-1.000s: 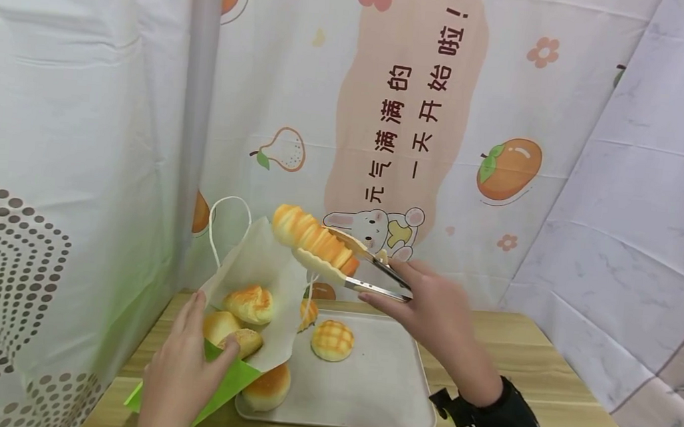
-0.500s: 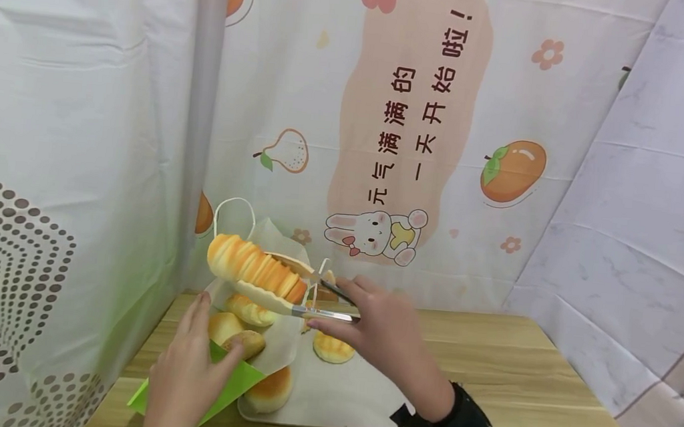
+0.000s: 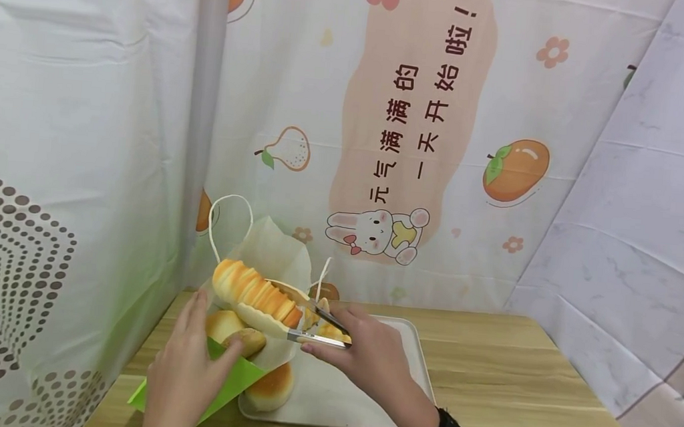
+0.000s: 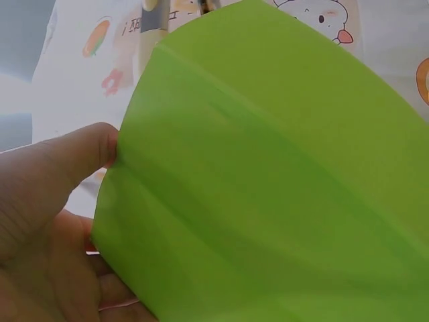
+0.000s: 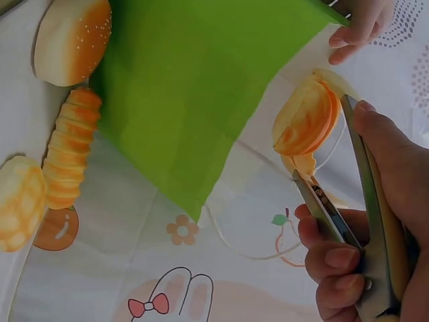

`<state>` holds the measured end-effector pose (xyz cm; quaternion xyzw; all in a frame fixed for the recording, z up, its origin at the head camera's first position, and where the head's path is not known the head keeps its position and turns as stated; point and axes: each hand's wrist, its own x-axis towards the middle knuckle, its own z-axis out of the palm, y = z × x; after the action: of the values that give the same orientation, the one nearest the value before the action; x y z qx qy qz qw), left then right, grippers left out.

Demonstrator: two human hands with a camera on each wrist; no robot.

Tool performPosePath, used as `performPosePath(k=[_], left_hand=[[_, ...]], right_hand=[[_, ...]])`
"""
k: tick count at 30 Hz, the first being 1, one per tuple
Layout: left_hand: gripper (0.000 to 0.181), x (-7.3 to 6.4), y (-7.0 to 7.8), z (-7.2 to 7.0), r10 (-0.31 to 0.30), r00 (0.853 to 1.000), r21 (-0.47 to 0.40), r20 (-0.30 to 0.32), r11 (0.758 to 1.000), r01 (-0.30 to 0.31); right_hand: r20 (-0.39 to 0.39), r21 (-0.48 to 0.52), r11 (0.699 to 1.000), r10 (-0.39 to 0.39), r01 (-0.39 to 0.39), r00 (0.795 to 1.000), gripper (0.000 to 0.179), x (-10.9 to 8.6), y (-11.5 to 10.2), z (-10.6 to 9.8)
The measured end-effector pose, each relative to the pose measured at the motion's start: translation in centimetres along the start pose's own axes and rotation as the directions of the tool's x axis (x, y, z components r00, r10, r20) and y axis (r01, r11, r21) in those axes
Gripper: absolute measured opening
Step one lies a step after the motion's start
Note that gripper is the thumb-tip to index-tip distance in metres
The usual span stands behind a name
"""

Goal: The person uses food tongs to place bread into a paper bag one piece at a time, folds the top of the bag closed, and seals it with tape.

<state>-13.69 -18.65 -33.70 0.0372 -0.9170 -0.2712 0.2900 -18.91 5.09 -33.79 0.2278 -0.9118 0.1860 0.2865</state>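
Observation:
My right hand [image 3: 375, 363] grips metal tongs [image 3: 317, 339] with pale scalloped tips. Between the tips is a ridged golden bread roll [image 3: 254, 294], held tilted over the mouth of a green paper bag [image 3: 234, 386] with a white inside. My left hand [image 3: 185, 365] holds the bag's near edge, thumb on one side and fingers on the other, as the left wrist view shows. Inside the bag lie a round bun [image 3: 223, 326] and a small brown bread [image 3: 250, 342]. In the right wrist view the roll [image 5: 305, 121] appears end-on in the tongs [image 5: 365, 201].
A beige tray [image 3: 339, 404] lies on the wooden table [image 3: 503, 387], partly behind the bag. On it are a seeded bun [image 5: 77, 40], another ridged roll [image 5: 72, 147] and a crisscross bun [image 5: 19, 201]. White cord handles [image 3: 211, 223] rise from the bag. Printed curtains surround the table.
My right hand has carried the roll in the tongs leftward from above the tray, then lowered it into the bag's mouth. The left hand stays at the bag's edge.

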Motion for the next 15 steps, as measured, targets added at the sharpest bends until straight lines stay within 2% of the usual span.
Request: performPosePath(k=[7,11,15], left_hand=[[0.086,0.0,0.3,-0.1,-0.035,0.999,0.0,-0.009,0.999,0.035],[0.085,0.1,0.3,-0.1,-0.044,0.999,0.003,-0.01,0.999,0.044],[0.085,0.2,0.3,-0.1,-0.039,0.999,0.013,-0.017,0.999,0.04]], right_hand=[[0.041,-0.031,0.999,-0.01,0.012,0.999,0.061,-0.3,0.2,0.6],[0.062,-0.103,0.993,-0.044,0.05,0.997,0.064,0.1,-0.1,0.4],[0.12,-0.183,0.977,-0.089,0.111,0.989,0.057,1.2,-1.2,-0.1]])
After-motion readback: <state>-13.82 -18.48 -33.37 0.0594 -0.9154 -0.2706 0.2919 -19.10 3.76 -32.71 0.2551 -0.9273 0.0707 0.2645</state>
